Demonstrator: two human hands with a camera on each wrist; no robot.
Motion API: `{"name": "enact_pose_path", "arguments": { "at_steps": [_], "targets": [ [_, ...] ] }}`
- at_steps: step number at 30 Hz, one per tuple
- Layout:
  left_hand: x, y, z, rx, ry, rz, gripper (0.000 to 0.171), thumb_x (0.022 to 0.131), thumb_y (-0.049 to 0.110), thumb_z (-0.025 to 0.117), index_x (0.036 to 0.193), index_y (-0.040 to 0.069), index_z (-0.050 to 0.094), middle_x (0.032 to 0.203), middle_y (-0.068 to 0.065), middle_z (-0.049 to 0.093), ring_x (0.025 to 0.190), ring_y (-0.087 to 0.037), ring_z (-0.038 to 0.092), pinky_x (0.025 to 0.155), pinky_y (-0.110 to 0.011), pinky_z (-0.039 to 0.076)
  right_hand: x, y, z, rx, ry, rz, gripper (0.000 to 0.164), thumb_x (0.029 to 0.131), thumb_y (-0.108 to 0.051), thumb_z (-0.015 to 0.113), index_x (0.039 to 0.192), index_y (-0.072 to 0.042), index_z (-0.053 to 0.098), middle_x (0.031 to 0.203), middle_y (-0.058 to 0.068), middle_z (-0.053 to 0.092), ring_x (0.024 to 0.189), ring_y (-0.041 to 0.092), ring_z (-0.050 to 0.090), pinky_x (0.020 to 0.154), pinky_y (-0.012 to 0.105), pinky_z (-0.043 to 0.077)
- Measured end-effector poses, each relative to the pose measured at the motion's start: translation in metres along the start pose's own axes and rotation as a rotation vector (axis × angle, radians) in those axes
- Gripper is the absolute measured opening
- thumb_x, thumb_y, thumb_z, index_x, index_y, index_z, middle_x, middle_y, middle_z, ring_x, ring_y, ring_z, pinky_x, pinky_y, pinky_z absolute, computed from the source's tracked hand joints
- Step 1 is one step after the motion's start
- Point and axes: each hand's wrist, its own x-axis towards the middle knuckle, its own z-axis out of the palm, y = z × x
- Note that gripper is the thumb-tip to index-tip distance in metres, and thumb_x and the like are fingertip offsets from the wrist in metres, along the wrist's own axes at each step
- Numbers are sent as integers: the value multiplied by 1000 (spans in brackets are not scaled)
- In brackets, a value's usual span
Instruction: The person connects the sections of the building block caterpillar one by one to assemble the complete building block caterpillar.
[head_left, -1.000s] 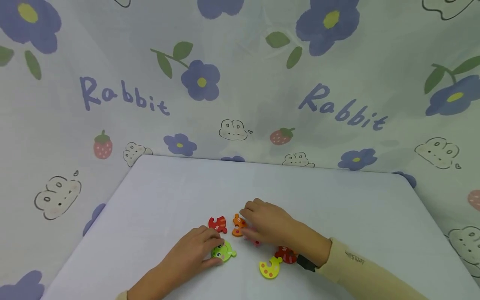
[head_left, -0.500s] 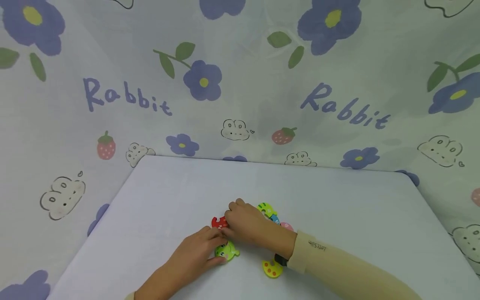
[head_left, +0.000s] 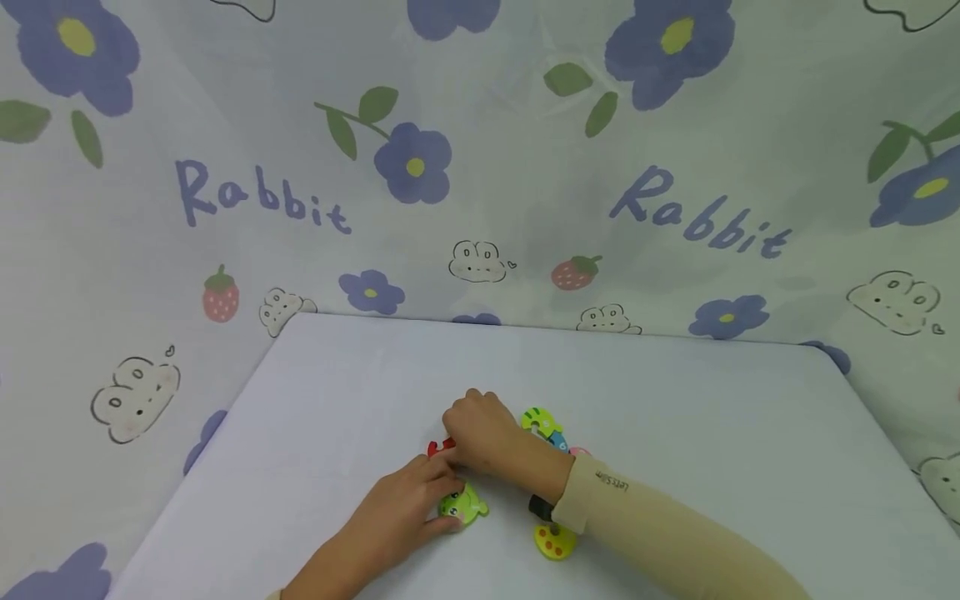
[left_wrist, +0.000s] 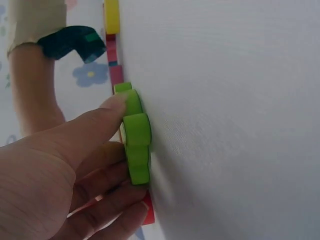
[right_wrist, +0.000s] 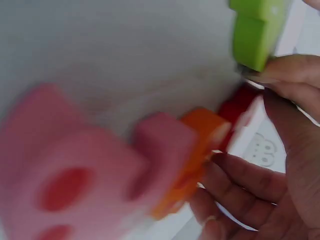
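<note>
My left hand point(head_left: 401, 512) grips a green puzzle piece point(head_left: 465, 504) with a smiling animal face, thumb on one side and fingers along the other. In the left wrist view this green piece stands edge-on at the white surface. My right hand point(head_left: 483, 429) bends over a red puzzle piece point(head_left: 435, 448) just behind the green one, its fingertips hidden in the head view. From the right wrist, thumb and fingers come round the red piece, with an orange piece point(right_wrist: 195, 150) and a blurred, red-spotted pink piece point(right_wrist: 90, 185) in line beside it.
On the white table point(head_left: 360, 375), right of my hands, lie a light green curved piece point(head_left: 540, 419), a blue piece point(head_left: 557, 440) and a partly covered pink one point(head_left: 579, 452). A yellow spotted piece point(head_left: 555, 543) is nearer. Behind hangs a flowered cloth point(head_left: 510, 167).
My right hand has moved left from the orange and pink pieces to the red one, uncovering the light green and blue pieces. My left hand stays at the green face piece.
</note>
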Motion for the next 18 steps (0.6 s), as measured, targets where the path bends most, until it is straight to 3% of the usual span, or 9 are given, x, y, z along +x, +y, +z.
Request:
{"name": "enact_pose_path", "arguments": {
  "at_steps": [5, 11, 14, 18],
  "targets": [
    [0, 1, 3, -2, 23, 2, 36, 80, 36, 90, 106, 15, 78, 109, 12, 64, 96, -9, 56, 76, -22, 55, -1, -4, -5, 21, -51, 11, 40, 92, -49, 78, 72, -17, 64, 67, -4, 51, 74, 16, 48, 70, 31, 49],
    [-1, 2, 4, 4, 38, -3, 37, 80, 36, 90, 107, 13, 78, 109, 11, 65, 96, -9, 56, 77, -24, 56, -11, -7, -12, 33, -115, 23, 24, 91, -39, 81, 87, -18, 71, 87, -2, 56, 85, 18, 52, 81, 37, 53],
    [-2, 2, 3, -2, 23, -11, 38, 81, 36, 90, 109, 13, 78, 111, 11, 65, 96, -9, 56, 78, -25, 56, -16, -8, -13, 15, -125, 16, 24, 90, -41, 81, 95, -19, 73, 96, -2, 57, 92, 19, 53, 87, 40, 54],
    [-2, 1, 2, 3, -4, -25, 39, 82, 36, 89, 112, 13, 78, 116, 10, 65, 98, -9, 56, 79, -24, 56, -18, -8, -9, -20, -88, 8, 31, 90, -48, 80, 101, -20, 74, 99, -3, 58, 92, 18, 53, 84, 37, 53]
  ]
}}
